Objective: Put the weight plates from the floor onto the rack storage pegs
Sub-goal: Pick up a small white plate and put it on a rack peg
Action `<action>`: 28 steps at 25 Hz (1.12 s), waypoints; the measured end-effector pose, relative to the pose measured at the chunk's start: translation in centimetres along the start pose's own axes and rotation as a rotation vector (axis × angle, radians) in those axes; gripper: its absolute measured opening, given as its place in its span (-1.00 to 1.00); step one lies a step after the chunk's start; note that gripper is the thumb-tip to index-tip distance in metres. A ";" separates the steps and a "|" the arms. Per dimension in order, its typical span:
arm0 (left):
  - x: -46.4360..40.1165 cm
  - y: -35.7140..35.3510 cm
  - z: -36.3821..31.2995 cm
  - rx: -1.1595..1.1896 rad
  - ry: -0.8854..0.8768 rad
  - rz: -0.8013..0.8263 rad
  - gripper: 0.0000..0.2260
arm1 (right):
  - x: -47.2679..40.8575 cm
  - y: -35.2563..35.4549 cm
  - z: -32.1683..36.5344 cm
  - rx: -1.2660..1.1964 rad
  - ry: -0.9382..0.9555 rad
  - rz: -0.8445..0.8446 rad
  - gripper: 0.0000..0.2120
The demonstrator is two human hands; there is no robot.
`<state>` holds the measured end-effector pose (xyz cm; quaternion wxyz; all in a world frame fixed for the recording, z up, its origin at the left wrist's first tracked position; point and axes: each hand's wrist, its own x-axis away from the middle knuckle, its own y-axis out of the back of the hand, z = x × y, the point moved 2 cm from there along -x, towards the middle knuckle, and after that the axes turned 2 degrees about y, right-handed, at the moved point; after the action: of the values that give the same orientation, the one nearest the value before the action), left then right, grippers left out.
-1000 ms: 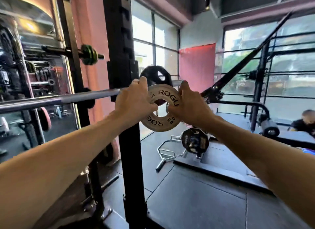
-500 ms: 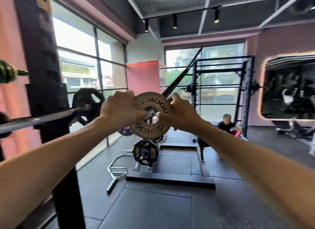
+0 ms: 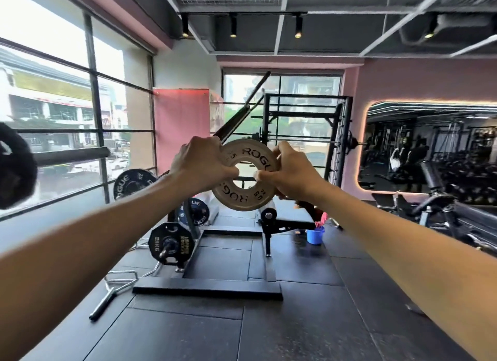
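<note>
Barbell end at far left: a black plate (image 3: 13, 169), blurred, sits on a grey bar sleeve (image 3: 71, 155) that points rightward across the window. Below and right of it, a black ROGUE plate (image 3: 132, 182) stands upright near the window frame. A loose handle bar (image 3: 114, 293) lies on the dark floor (image 3: 295, 333) beside the front left corner of a low black frame (image 3: 207, 290). On that frame, a black plate marked 20KG (image 3: 170, 244) sits on a horizontal peg; a blue-and-black plate (image 3: 194, 212) stands just behind it.

Centre: left hand (image 3: 200, 167) and right hand (image 3: 291, 172), both arms stretched forward, hold a small tan weight plate (image 3: 246, 199) upright in the air, face toward the camera. ROGUE lettering reads along its top and again, upside down, along its bottom. Left grip: fingers curled over the plate's upper left rim, thumb tip reaching the edge of the centre hole. Right grip: fingers wrapped around the right rim, thumb pressed at the hole's right edge. The plate is clear of the floor and touches no peg; its centre hole is open, background visible through it.

Behind the plate, an angled bar (image 3: 242, 110) rises toward the upper right. Further right, a black rack (image 3: 341, 145) stands before the far window. A blue bucket (image 3: 315, 235) sits on the floor below the right wrist. Far right: a wall mirror (image 3: 430, 145) with a glowing edge, and dark bench equipment (image 3: 441, 207) in front of it.
</note>
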<state>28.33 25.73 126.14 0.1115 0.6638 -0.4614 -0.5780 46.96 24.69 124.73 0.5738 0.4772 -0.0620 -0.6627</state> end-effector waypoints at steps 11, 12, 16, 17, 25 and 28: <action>-13.5 -12.1 2.6 -0.036 0.054 0.031 -0.64 | -15.1 -3.1 -12.6 0.076 0.088 0.032 -0.59; -15.1 -13.3 3.8 -0.051 0.054 0.028 -0.65 | -17.3 -4.2 -13.6 0.077 0.100 0.034 -0.58; -23.1 -18.5 9.6 -0.069 0.069 0.006 -0.65 | -27.3 -9.5 -17.9 0.023 0.120 0.058 -0.58; -25.4 -19.7 11.2 -0.065 0.076 0.008 -0.64 | -30.0 -10.8 -18.8 0.010 0.125 0.064 -0.58; -39.3 -26.5 23.2 -0.187 0.156 0.008 -0.71 | -48.7 -22.1 -24.1 -0.080 0.198 0.138 -0.56; -43.2 -28.5 28.3 -0.236 0.213 -0.010 -0.75 | -54.9 -27.2 -25.5 -0.119 0.243 0.171 -0.56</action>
<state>21.52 84.33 126.70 0.2340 0.7059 -0.3724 -0.5552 39.56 90.59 124.74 0.6585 0.5122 0.0069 -0.5514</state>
